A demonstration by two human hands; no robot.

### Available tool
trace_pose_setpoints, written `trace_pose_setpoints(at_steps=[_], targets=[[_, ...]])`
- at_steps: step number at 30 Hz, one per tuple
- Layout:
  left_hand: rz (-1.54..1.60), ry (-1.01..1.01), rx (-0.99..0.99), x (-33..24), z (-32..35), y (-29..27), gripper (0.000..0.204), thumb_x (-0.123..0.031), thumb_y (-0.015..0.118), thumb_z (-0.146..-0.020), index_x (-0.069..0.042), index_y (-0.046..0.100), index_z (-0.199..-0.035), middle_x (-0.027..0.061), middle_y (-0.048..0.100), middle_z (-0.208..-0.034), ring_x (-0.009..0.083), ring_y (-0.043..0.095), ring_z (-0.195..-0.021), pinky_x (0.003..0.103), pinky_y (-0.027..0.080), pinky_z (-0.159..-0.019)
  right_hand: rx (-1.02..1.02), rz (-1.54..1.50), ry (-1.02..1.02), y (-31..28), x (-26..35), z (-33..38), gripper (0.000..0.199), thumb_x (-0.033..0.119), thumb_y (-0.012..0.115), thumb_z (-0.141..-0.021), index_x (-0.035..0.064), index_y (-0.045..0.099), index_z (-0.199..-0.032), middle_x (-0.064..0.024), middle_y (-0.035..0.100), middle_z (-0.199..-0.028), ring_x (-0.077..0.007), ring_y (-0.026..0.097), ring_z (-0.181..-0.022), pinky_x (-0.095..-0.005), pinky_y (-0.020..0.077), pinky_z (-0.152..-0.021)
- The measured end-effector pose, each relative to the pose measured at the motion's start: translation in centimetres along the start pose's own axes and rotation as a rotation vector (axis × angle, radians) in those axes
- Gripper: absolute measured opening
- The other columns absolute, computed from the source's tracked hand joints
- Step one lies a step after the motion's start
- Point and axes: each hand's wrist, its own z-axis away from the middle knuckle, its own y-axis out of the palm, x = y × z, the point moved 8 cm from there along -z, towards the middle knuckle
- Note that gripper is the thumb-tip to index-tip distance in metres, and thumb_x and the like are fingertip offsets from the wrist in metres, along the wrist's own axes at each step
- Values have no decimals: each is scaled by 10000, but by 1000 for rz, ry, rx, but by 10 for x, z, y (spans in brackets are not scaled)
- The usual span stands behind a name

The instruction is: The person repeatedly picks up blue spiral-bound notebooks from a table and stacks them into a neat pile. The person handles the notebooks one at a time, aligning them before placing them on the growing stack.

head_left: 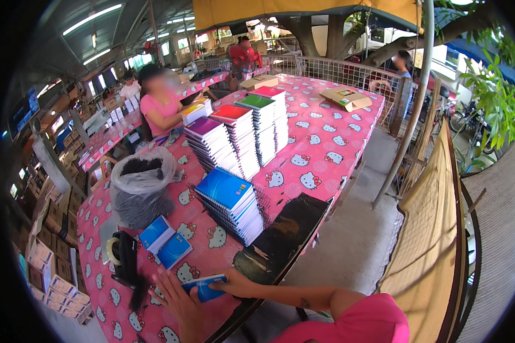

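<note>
My right hand [234, 284] grips a small blue notebook [205, 288] by its right end, close to the table's near edge. My left hand [178, 300] is at the notebook's left side with its fingers stretched out and apart; its thumb is close to the cover, and whether it touches cannot be told. Just beyond lie two blue notebooks [174, 250], partly side by side. A tall stack of blue spiral notebooks [226, 188] stands farther right. A black tape dispenser [123, 257] is left of my hands, with a dark wiry bunch [138, 296] near it.
Stacks of purple, red and green notebooks [257, 103] stand behind. A clear bag [140, 188] of black material sits left. The pink patterned tablecloth [309, 154] has a worn dark patch [286, 228] at the right edge. A person in pink [160, 108] works across the table. Flattened cardboard [346, 98] lies at the far right.
</note>
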Motion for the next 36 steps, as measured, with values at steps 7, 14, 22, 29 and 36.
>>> trace_pose_setpoints(at_steps=[7, 14, 22, 29, 36], targets=[[-220, 191, 28, -31, 47, 28, 735, -505, 309, -1043, 86, 333, -1478, 294, 305, -1565, 425, 200, -1507, 680, 48, -1171, 24, -31, -101, 6, -5, 0, 334, 75, 653, -944, 8, 641, -1271, -38, 713, -1067, -79, 608, -956, -270, 503, -870], [6, 145, 45, -30, 12, -3, 706, -435, 372, -1039, 125, 321, -1466, 323, 277, -1564, 437, 211, -1500, 675, 61, -1174, 11, -67, 57, -3, -10, 6, 335, 98, 674, -937, 1, 649, -1256, -40, 716, -1042, -80, 605, -941, -278, 503, -863], [48, 90, 90, -30, 5, -15, 814, -556, 380, -1013, 102, 308, -1487, 317, 293, -1562, 455, 221, -1492, 663, 75, -1177, -31, 43, -21, -1, 2, 2, 326, 146, 693, -934, 11, 668, -1230, -38, 718, -971, -76, 601, -890, -284, 511, -820], [168, 149, 140, -44, 44, 4, 800, -558, 357, -1018, 103, 341, -1467, 311, 333, -1542, 465, 243, -1480, 665, 95, -1176, 47, -5, 40, 9, 6, -2, 366, 118, 694, -922, 19, 652, -1273, -14, 718, -985, -77, 612, -863, -266, 519, -805], [39, 188, 35, -42, 18, -5, 822, -576, 345, -1011, 119, 348, -1449, 321, 341, -1530, 463, 229, -1483, 665, 75, -1177, 47, -27, -40, 12, 3, -1, 329, 118, 672, -932, -4, 661, -1237, -35, 728, -1016, -74, 608, -907, -290, 524, -826]])
